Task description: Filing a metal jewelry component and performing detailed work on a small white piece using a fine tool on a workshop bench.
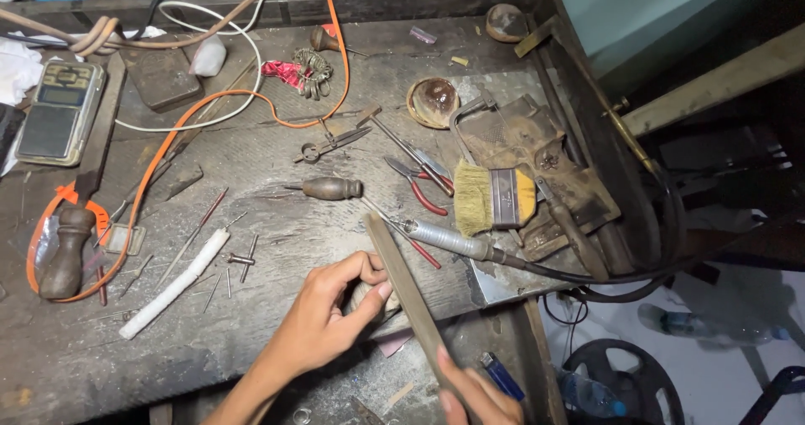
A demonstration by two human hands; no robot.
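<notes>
File (402,282), long and flat, runs from twelve toward five o'clock across the bench's (277,182) front edge; right hand (474,396) grips its near end, left hand (335,308) pinches a small, mostly hidden piece against it. Best keep strokes level, fingers clear

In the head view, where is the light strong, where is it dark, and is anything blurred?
Head view: light is strongest on the bench middle near the brush; the right side beyond the bench edge is dark; the left hand and the flat file are sharp; the right hand is cut by the frame edge.
</notes>
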